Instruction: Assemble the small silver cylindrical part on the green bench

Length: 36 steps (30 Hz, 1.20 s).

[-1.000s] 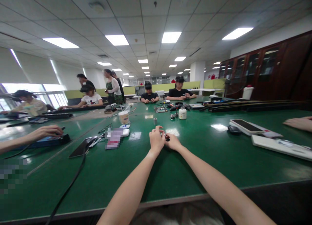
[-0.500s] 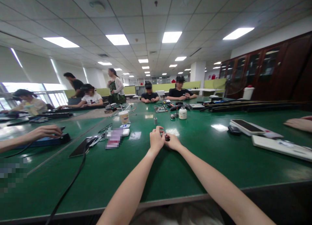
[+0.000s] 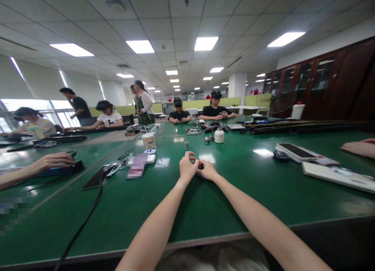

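Note:
Close together over the green table [image 3: 222, 208], both my hands meet at a small dark object [image 3: 200, 166]. Its kind is mostly hidden by the fingers. My left hand [image 3: 188, 166] is closed, with thumb and fingertips against the object's left side. From the right, my right hand [image 3: 208, 170] has its fingers wrapped round the same piece. Just beyond my left fingertips, a small grey metal cylinder [image 3: 186, 145] stands upright on the table. A white jar [image 3: 219, 135] stands farther back, beside some small dark metal parts [image 3: 208, 139].
To the left are a drink cup [image 3: 149, 140], a purple packet [image 3: 136, 165] and a black cable [image 3: 88, 220]. A phone [image 3: 295, 151] and a white flat case [image 3: 336, 176] lie right. Another person's hand [image 3: 57, 161] is at left, another [image 3: 360, 146] at far right.
My hands stay in nearly the same place, with the left fingers slightly shifted around the dark object. In the background, a standing person at left has moved left.

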Tool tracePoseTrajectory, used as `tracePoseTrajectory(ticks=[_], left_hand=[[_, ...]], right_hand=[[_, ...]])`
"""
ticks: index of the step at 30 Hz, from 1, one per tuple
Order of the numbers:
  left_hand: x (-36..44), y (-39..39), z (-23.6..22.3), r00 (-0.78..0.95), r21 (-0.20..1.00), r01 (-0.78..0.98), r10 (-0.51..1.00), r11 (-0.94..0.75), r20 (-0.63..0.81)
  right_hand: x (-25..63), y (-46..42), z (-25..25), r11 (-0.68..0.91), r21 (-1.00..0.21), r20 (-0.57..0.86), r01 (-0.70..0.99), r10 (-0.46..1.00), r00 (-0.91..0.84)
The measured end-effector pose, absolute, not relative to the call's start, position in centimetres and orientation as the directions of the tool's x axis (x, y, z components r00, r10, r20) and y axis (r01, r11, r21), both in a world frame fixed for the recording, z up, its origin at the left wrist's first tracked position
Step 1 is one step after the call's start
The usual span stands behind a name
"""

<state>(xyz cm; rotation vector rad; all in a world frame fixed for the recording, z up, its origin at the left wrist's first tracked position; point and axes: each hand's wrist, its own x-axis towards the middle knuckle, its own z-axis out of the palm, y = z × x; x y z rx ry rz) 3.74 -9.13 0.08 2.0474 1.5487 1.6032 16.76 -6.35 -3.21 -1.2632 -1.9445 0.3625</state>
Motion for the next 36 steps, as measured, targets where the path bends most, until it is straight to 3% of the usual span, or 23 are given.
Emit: tracePoseTrajectory(ticks=[11, 19, 26, 36], left_hand=[[3.78, -9.16, 0.33, -0.129, 0.641, 0.650, 0.773, -0.407, 0.621], [3.70, -9.58, 0.57, -0.133, 0.589, 0.701, 0.738, -0.401, 0.661], [3.51, -9.31, 0.54, -0.142, 0.657, 0.643, 0.781, -0.394, 0.608], [3.47, -9.79, 0.98, -0.182, 0.609, 0.713, 0.748, -0.346, 0.638]], right_hand=[[16.86, -6.10, -3.44, 0.444, -0.621, 0.429, 0.646, 0.882, -0.194], [16.70, -6.30, -3.32, 0.444, -0.640, 0.433, 0.627, 0.883, -0.183], [16.68, -6.39, -3.30, 0.438, -0.632, 0.425, 0.639, 0.886, -0.187], [16.66, -6.31, -3.39, 0.455, -0.634, 0.428, 0.626, 0.880, -0.206]])
